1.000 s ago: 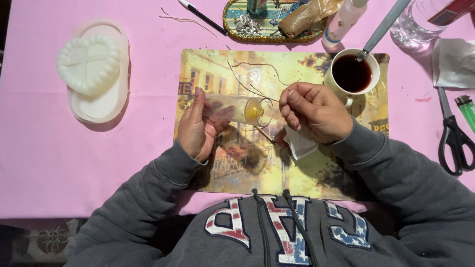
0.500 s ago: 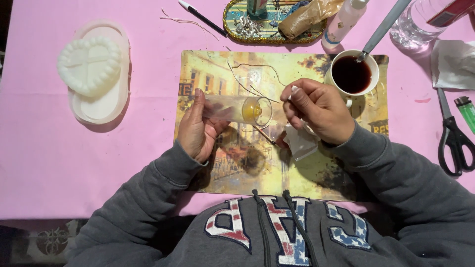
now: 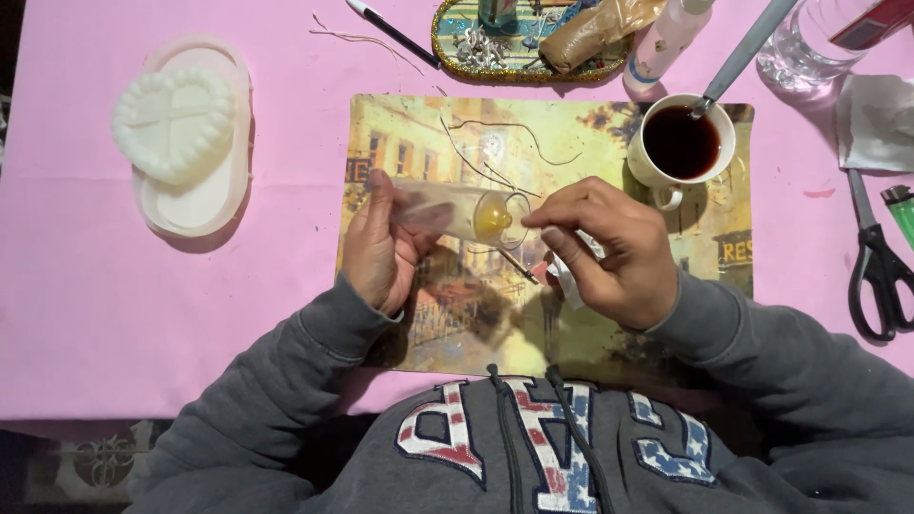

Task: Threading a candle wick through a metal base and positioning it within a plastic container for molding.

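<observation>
We see a clear glass lying on its side near the middle of the picture placemat, its mouth turned toward the right edge of the mat and something yellow at the mouth end. The left hand wraps its fingers around the closed end of the glass and holds it just above the mat. The right hand sits just beside the glass mouth, its fingers pinched narrow at the rim; we think it grips a thin dark stick that slants down from there, though we cannot tell exactly how. A bit of white paper shows under that hand.

At the mat's upper right corner stands a white cup filled with dark liquid, with a metal spoon resting in it. Thin loose wicks curl on the mat above the glass.

On the pink table, toward its left edge, a white heart-shaped mould rests on a pale oval tray. Along the far edge we see a glittery tray holding small bits, a black pen beside it, a white bottle and a clear plastic bottle. Near the right edge lie black scissors, a green lighter and a folded tissue.
</observation>
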